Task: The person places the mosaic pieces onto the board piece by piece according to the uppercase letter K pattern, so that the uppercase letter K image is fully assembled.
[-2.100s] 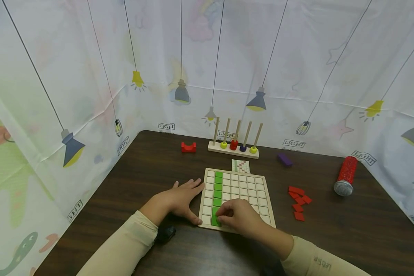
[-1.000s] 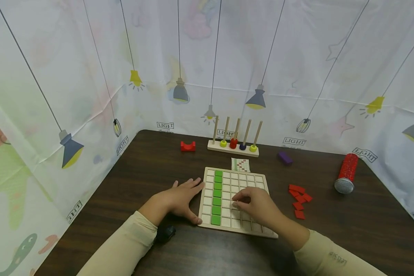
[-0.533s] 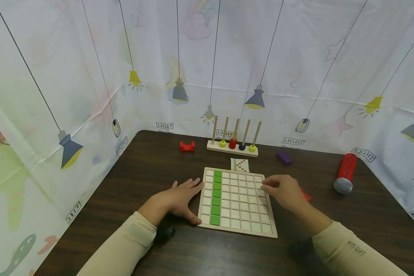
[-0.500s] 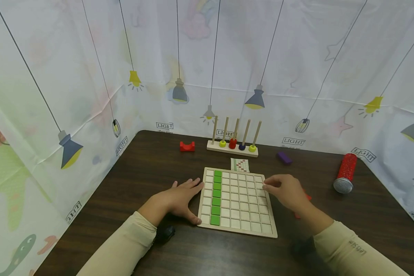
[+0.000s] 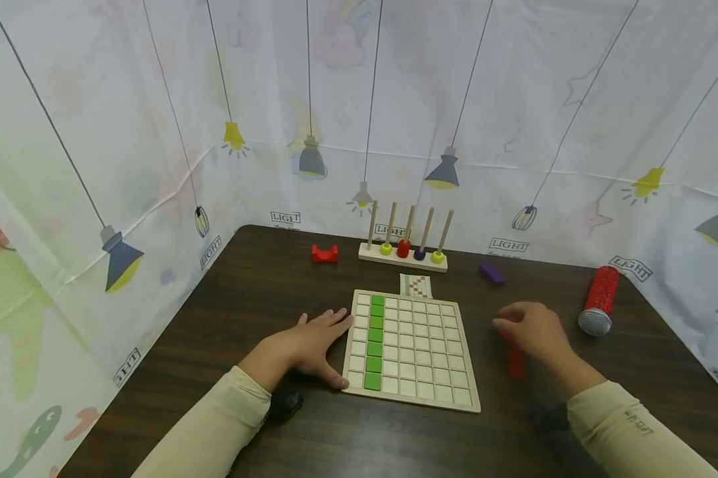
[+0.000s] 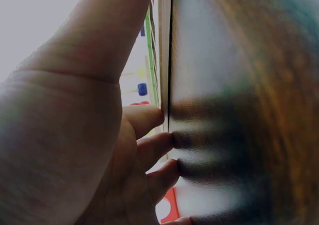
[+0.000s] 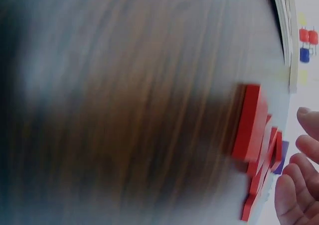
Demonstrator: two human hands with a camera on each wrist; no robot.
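A square wooden board with a grid of pale squares lies on the table. Green tiles fill its second column from the left. My left hand rests with spread fingers against the board's left edge, its thumb at the near left corner. In the left wrist view, fingertips touch the wooden edge. To the right of the board, my right hand hovers over several red tiles, partly covering them. The right wrist view shows loosely bent fingers with nothing between them, apart from the red tiles.
Behind the board are a small pattern card and a peg stand with coloured beads. A red arched block, a purple block and a red microphone lie farther out. A black object sits below the left wrist.
My right hand has left the bottom green tile, crossed the board rightward and now is above the red tiles. My left hand has stayed at the board's edge.
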